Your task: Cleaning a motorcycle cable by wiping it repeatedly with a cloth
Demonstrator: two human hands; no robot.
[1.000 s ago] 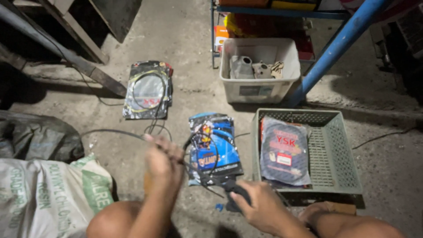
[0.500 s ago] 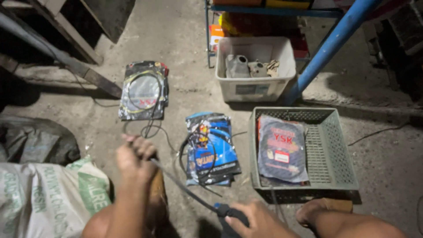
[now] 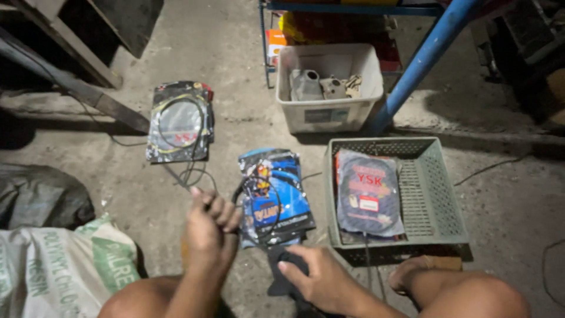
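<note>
Gripping one cable (image 3: 197, 168), three cable packs (image 3: 275, 197), two bins (image 3: 438, 194)

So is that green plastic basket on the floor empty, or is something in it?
Not empty. The green basket holds a flat dark packet lying in its left half; the right half shows only bare mesh.

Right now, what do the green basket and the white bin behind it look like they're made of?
The green basket looks like moulded plastic, matte, with a perforated grid floor and walls. The white bin also looks plastic: smooth, slightly translucent walls with a rolled rim. Neither shows any metal shine.
</note>
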